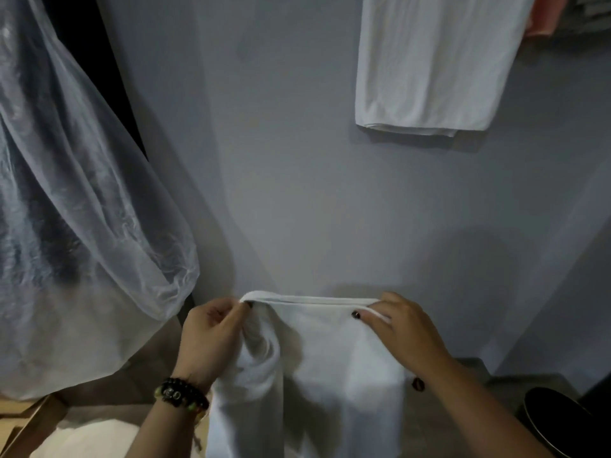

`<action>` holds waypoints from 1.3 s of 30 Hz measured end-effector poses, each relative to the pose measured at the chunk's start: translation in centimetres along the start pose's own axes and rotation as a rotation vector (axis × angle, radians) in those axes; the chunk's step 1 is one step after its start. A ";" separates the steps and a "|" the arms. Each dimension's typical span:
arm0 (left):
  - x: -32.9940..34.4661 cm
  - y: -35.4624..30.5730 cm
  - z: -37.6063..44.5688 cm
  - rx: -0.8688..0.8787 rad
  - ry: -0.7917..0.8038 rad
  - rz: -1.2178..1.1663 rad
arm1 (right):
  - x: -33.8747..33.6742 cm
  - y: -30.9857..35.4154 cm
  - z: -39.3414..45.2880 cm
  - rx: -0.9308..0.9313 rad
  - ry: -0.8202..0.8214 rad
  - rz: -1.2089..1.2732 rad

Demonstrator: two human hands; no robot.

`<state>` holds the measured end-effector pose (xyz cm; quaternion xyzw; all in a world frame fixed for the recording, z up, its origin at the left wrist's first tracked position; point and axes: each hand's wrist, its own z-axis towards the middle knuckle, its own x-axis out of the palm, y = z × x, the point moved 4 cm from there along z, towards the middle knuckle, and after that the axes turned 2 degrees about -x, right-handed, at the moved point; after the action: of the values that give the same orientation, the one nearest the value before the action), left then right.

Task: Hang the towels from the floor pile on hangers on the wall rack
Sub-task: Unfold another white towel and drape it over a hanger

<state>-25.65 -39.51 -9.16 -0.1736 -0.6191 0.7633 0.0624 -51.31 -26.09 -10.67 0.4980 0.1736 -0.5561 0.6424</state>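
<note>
Held towel [317, 368]: soft white cloth, hemmed top edge pulled straight between both hands, rest drooping toward the floor.
Left hand [211, 335]: fingers pinched one top corner.
Right hand [401, 328]: fingers pinched the opposite corner.
Hung towel [429, 61]: smooth, folded, against the wall.

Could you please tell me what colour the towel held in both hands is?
The towel is plain white with no pattern, as the head view shows.
</note>
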 end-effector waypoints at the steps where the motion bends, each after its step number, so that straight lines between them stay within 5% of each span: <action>1: -0.1 -0.3 -0.3 0.012 0.119 -0.025 | -0.3 0.1 0.3 -0.007 -0.101 0.025; 4: 0.5 -0.8 -1.6 -0.006 0.391 -0.079 | -0.9 1.0 1.3 -0.053 -0.312 0.043; 8: 2.7 -2.5 -3.3 0.025 0.624 -0.112 | -1.1 3.4 2.8 -0.135 -0.367 0.167; 15: 4.2 -4.3 -2.2 0.097 0.249 -0.032 | -2.5 7.3 2.9 -0.271 -0.260 0.375; 22: 6.5 -6.1 -3.1 0.170 0.350 0.009 | -4.3 8.8 2.6 -0.235 -0.148 0.361; 30: 6.6 -6.5 -3.5 0.116 0.137 0.037 | -4.6 8.7 2.2 -0.095 -0.042 0.285; 39: 7.6 -6.5 -3.7 0.061 0.137 0.138 | -4.4 8.0 1.8 0.045 -0.055 0.395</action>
<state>-32.30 -32.28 -4.94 -0.2655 -0.5766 0.7706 0.0572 -46.20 -26.09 -2.91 0.5213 0.0422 -0.4364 0.7321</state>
